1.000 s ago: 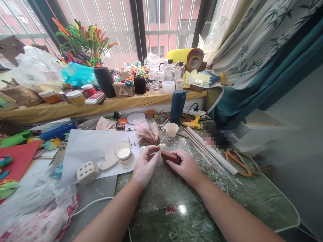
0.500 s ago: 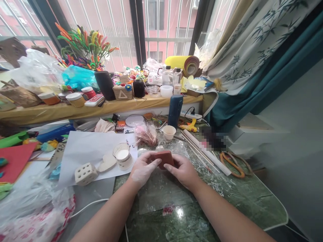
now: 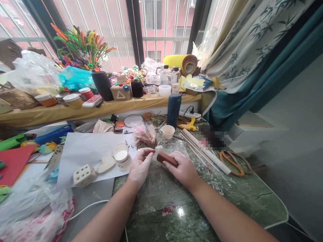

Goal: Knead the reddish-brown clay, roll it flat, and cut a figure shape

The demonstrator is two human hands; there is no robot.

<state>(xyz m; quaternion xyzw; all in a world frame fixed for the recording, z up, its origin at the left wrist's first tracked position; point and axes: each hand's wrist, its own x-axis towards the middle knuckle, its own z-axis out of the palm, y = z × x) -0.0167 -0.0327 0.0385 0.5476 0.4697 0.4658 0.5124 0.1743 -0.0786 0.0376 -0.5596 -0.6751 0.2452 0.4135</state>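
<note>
My right hand (image 3: 184, 167) grips a reddish-brown block (image 3: 167, 159), clay-like, with flat faces, held tilted above the table. To its left is my left hand (image 3: 141, 165), apart from the block, with thumb and fingertips pinched together. A reddish speck shows at those fingertips, too small to name. White residue coats both hands. Under them a clear plastic sheet (image 3: 153, 198) lies on the green marbled table (image 3: 227, 208). Left of my left hand, a clear cup of white material (image 3: 121, 156), a pale heart-shaped piece (image 3: 106, 164) and a white die (image 3: 84, 175) rest on white paper (image 3: 83, 148).
Beyond my hands stand a paper cup (image 3: 168, 132), a blue cylindrical speaker (image 3: 174, 110) and a bag of brownish material (image 3: 145, 134). Sticks (image 3: 195, 148), a white roll (image 3: 209, 154) and orange-handled scissors (image 3: 233, 164) lie right. A yellow glue gun (image 3: 189, 124) lies behind.
My left hand has come off the block and moved slightly left, fingertips pinched. The block has turned to show a narrower side and is held in my right hand alone.
</note>
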